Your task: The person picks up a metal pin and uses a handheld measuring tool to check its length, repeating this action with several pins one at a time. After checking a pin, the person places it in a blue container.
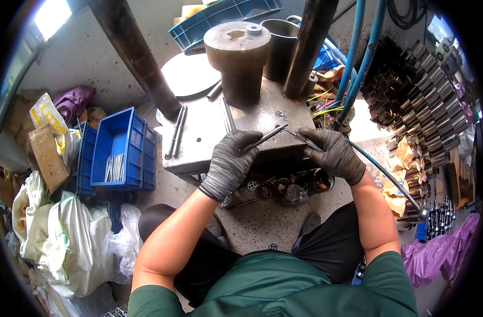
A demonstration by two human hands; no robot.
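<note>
My left hand (pixel 228 162), in a grey knitted glove, is closed around a slim dark metal rod (pixel 269 136) that points up to the right. My right hand (pixel 338 155), gloved alike, grips a slender metal tool with a bent tip (pixel 303 140); its exact kind is hard to make out. That tip is close to the rod's end, and I cannot tell whether they touch. Both hands are over the front edge of the metal worktable (pixel 210 150). Several small rings (pixel 280 114) lie beyond them. More rods (pixel 226 115) extend behind my left hand.
A thick metal cylinder (pixel 237 50) stands between two dark posts (pixel 133 53) (pixel 309 47). Two long rods (pixel 176 132) lie at the table's left. Blue crates (pixel 126 174) hold thin rods at left; stacked metal tubes (pixel 429 100) and blue hoses (pixel 358 58) are at right.
</note>
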